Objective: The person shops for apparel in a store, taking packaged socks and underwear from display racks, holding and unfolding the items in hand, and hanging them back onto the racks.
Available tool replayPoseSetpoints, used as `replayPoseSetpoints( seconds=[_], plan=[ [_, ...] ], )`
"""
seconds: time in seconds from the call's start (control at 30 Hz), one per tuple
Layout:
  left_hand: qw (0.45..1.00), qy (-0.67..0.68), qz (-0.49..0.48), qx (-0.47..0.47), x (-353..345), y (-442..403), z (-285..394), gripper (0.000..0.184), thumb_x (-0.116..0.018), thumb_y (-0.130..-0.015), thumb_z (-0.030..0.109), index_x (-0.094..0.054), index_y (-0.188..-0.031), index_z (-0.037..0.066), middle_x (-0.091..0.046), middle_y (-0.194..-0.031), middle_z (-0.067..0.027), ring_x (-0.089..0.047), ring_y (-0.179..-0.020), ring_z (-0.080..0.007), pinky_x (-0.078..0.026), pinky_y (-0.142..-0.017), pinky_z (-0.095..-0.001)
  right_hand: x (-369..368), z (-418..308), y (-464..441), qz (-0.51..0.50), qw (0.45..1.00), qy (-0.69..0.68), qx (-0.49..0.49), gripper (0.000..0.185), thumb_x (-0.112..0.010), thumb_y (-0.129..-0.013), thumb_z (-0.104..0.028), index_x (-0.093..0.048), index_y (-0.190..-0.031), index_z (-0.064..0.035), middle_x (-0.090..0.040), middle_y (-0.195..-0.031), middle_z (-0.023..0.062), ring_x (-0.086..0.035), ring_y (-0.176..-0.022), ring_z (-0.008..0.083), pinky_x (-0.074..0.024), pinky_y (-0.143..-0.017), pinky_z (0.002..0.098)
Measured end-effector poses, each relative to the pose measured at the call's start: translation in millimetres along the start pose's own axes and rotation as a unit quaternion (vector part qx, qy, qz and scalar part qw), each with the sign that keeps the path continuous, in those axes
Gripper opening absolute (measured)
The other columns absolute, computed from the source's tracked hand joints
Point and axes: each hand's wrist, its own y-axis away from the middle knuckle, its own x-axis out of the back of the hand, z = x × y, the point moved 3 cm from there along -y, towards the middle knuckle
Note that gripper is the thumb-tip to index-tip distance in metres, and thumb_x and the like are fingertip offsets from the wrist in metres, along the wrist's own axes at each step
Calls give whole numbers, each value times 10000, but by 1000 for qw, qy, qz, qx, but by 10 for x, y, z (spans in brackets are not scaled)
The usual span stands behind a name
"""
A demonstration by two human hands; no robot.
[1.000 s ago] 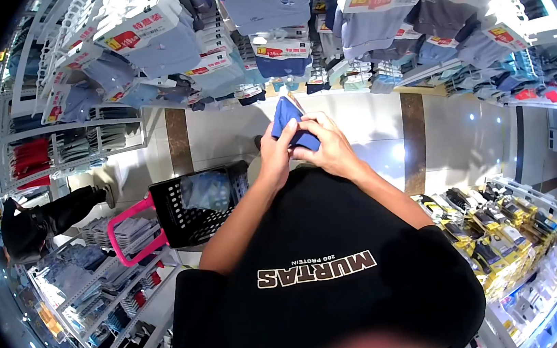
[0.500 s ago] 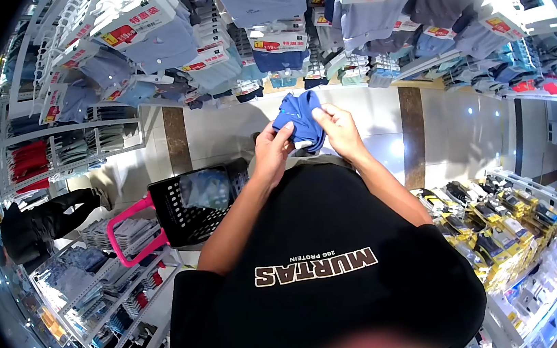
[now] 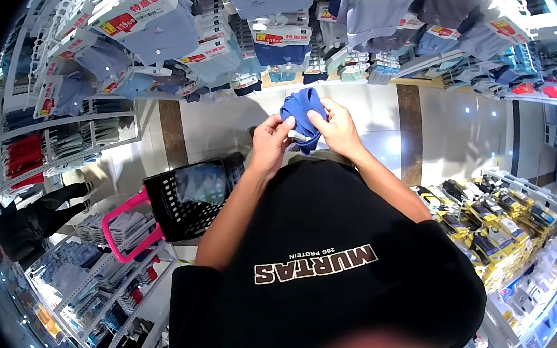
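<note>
A crumpled blue cloth item [image 3: 304, 111] is held up in front of my black shirt, between both hands. My left hand [image 3: 271, 144] grips its left side, thumb on top. On the right side my right hand [image 3: 340, 130] pinches the fabric with its thumb in front. A small whitish part [image 3: 297, 135] shows at the lower left of the cloth. Below and left of my hands stands a black shopping basket [image 3: 194, 221] with a pink handle [image 3: 109, 229] and a clear-wrapped bluish item [image 3: 202, 183] in it.
Racks of hanging packaged garments [image 3: 282, 53] with price cards run along the front. Another person in dark clothes [image 3: 29, 226] is at the far left. Shelves of folded clothes [image 3: 92, 284] stand at lower left, and a bin of yellow-edged packages [image 3: 497, 224] at lower right.
The folded blue cloth has been spread open between my hands. My right hand has moved from its underside to its right edge. The person at left has shifted slightly.
</note>
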Motion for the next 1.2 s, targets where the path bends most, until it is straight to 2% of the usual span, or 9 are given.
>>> replayPoseSetpoints(
  seconds=[0.2, 0.43, 0.57, 0.67, 0.77, 0.9, 1.03, 1.13, 1.2],
  plan=[
    [999, 31, 10, -8, 26, 65, 1, 166, -632, -940, 159, -620, -1042, 29, -648, -896, -12, -607, -762, -79, -493, -713, -246, -46, -16, -30, -58, 993, -95, -44, 258, -625, -920, -126, -592, -1107, 49, -674, -965, 70, -623, -812, 109, -502, -742, 254],
    [994, -96, -28, -42, 136, 64, -74, 167, -605, -959, 165, -614, -1050, 26, -641, -875, -1, -603, -782, -72, -490, -718, -235, -130, -279, 105, -35, 980, 191, 41, 276, -678, -833, -165, -611, -1025, 22, -655, -766, 88, -595, -689, 101, -478, -624, 306],
    [999, -12, 17, -43, 71, 94, -103, 213, -603, -962, 180, -578, -1102, 22, -641, -927, -16, -603, -786, -85, -493, -736, -257, -44, 16, 29, -7, 997, 67, 24, 192, -590, -883, -127, -618, -978, 37, -592, -713, 18, -499, -622, 58, -415, -548, 257],
    [999, 10, 12, -45, 62, 98, -149, 205, -598, -965, 183, -585, -1090, 21, -645, -925, -19, -606, -790, -89, -495, -745, -261, -13, 83, 60, -24, 999, 26, -28, 182, -555, -940, -106, -630, -1040, 27, -630, -844, -7, -528, -725, 49, -436, -645, 219],
    [999, 7, -7, -36, 52, 106, -163, 198, -598, -965, 184, -592, -1078, 21, -649, -919, -20, -610, -806, -89, -497, -743, -264, -4, 44, 84, -34, 998, 20, -45, 238, -626, -917, -194, -627, -1021, 21, -622, -792, -2, -540, -682, 69, -454, -597, 255],
    [998, -40, 10, -48, 89, 56, -182, 171, -632, -935, 136, -602, -1056, 19, -650, -901, -22, -610, -792, -82, -496, -706, -242, -67, -176, 225, -133, 990, -12, -42, 573, -766, -822, -243, -514, -1271, 9, -621, -1109, 79, -599, -989, 123, -505, -853, 282],
    [986, -139, 35, -89, 27, 19, -129, 162, -670, -894, 74, -601, -1026, 10, -649, -890, -29, -608, -775, -78, -496, -684, -222, -171, -227, 270, -115, 990, 76, 39, 721, -844, -707, -224, -492, -1294, 3, -607, -1155, 134, -585, -1087, 197, -467, -941, 330],
    [987, -135, 42, -80, -10, 15, -109, 165, -687, -878, 64, -591, -1000, 9, -644, -885, -30, -602, -770, -76, -498, -695, -221, -169, -223, 254, -75, 983, 162, 32, 698, -826, -717, -200, -491, -1297, -5, -614, -1127, 166, -595, -1073, 193, -471, -930, 334],
    [990, -114, 39, -68, 11, 13, -116, 160, -679, -886, 81, -582, -995, 15, -638, -878, -26, -599, -766, -80, -501, -706, -229, -150, -107, 232, -28, 988, 149, 37, 517, -743, -793, -180, -546, -1235, 1, -653, -966, 160, -626, -864, 173, -500, -778, 315]
  ],
)
